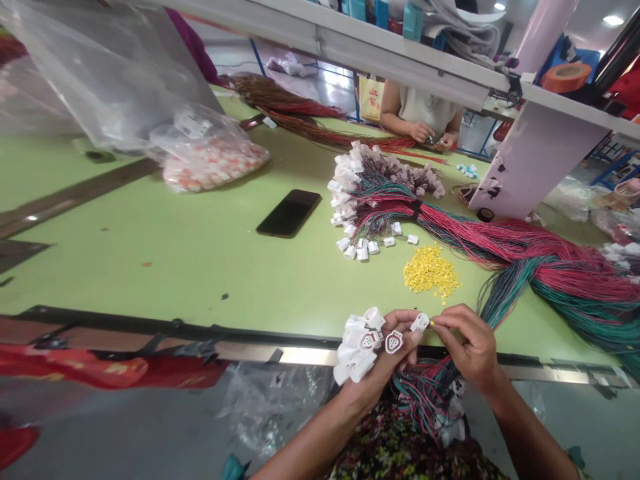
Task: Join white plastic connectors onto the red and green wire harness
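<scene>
My left hand (397, 350) is closed around several white wire connectors (357, 350), whose red, green and black wires (423, 387) hang down over my lap. One white connector (421, 323) sticks up at its fingertips, its open face turned toward my right hand. Thumb and forefinger of my right hand (470, 343) pinch a tiny yellow piece (433, 323) just beside that connector. Beyond both hands, a heap of small yellow pieces (431, 270) lies on the green table (200, 260).
A tied bundle of wires (465, 230) with white connectors crosses the table behind the yellow heap. Left of it lie a black phone (289, 213) and a clear bag of orange and white parts (213, 157). Across the table a person (420, 113) works with both hands. A shelf (400, 63) spans overhead.
</scene>
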`<action>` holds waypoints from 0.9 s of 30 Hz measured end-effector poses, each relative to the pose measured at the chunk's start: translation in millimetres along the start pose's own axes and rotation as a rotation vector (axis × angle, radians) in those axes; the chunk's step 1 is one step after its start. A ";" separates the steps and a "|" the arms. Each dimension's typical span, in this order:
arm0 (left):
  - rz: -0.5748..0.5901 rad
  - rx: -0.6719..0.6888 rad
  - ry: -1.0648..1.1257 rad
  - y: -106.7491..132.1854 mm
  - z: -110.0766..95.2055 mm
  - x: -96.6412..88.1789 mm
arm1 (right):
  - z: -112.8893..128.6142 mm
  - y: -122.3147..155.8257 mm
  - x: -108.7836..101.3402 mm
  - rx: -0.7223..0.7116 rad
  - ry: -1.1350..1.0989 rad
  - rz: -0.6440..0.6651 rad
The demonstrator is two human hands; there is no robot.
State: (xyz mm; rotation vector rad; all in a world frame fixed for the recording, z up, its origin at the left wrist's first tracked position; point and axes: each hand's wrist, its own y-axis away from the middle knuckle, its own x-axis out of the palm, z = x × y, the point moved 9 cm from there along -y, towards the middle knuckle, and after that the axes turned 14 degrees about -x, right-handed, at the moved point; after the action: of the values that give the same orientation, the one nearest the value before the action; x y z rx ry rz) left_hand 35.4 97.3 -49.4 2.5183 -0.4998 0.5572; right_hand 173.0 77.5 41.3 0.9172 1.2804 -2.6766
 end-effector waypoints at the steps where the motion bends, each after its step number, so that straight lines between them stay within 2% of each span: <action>1: 0.002 0.004 -0.002 -0.1 0.2 0.2 | 0.2 0.0 -0.9 0.010 -0.003 -0.012; 4: -0.021 0.061 -0.025 0.0 -3.7 -1.2 | 0.2 0.5 -4.3 0.088 -0.057 -0.062; 8: -0.104 0.355 -0.182 8.4 -25.9 -4.5 | 5.6 -0.1 -5.0 0.207 -0.181 -0.096; 11: -0.152 0.509 -0.330 16.8 -35.9 -3.5 | 14.5 -3.0 -2.5 0.208 -0.208 -0.072; 15: -0.166 0.602 -0.434 25.1 -42.4 0.8 | 20.9 -3.7 -1.6 0.162 -0.157 -0.039; 20: -0.180 0.701 -0.454 30.1 -47.0 3.3 | 26.6 -7.2 -3.7 0.067 -0.100 -0.003; 27: -0.178 0.720 -0.504 33.1 -49.0 7.5 | 28.6 -12.8 -5.9 0.039 -0.103 0.029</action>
State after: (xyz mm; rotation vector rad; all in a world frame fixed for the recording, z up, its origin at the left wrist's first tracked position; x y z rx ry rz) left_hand 12.9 95.7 5.7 3.3733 -0.2620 0.0034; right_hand 160.3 64.1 67.2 0.7835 1.1894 -2.6961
